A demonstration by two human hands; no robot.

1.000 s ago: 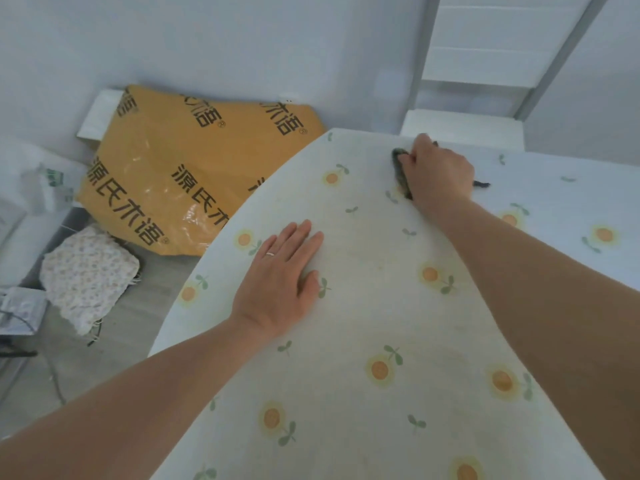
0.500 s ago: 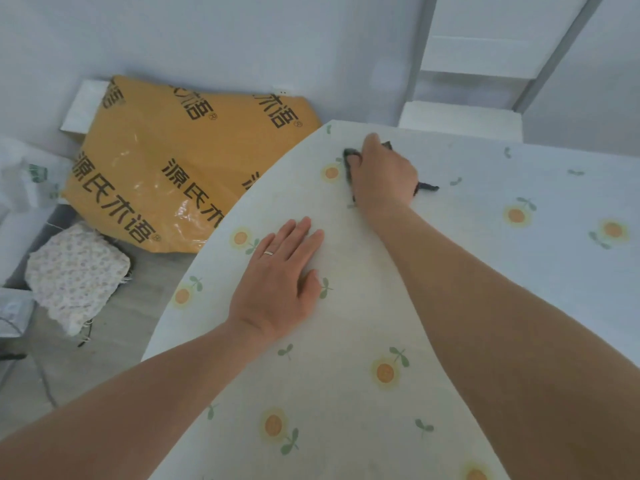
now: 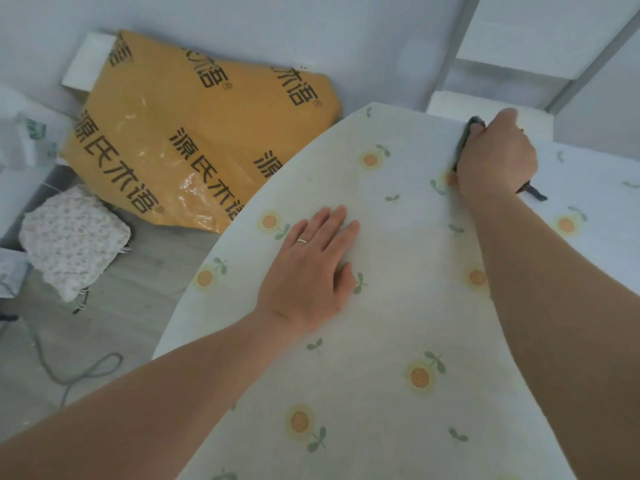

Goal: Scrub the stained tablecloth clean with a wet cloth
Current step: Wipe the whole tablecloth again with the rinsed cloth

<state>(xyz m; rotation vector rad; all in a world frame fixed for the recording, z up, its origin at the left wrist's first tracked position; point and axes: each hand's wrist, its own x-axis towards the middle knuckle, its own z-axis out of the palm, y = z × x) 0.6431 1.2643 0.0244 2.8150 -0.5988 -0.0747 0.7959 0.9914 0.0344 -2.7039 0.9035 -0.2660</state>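
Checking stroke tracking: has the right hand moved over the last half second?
Yes. The right hand, gripping the dark cloth, has swept rightward: it was against the sunflower print near the far edge, now it sits clear to its right.

One head-worn wide view, facing forward and down, seemingly close over tablecloth (image 3: pixel 398 323)

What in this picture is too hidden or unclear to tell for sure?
Head view only.
1. The dark cloth: the right hand covers most of it; whether it is wet cannot be told.
2. Stains on the tablecloth: too faint and blurred to outline.
3. Tablecloth beneath the left hand: hidden by the flat palm.
4. Tablecloth's near and right parts: cut off by the frame, covered by forearms.
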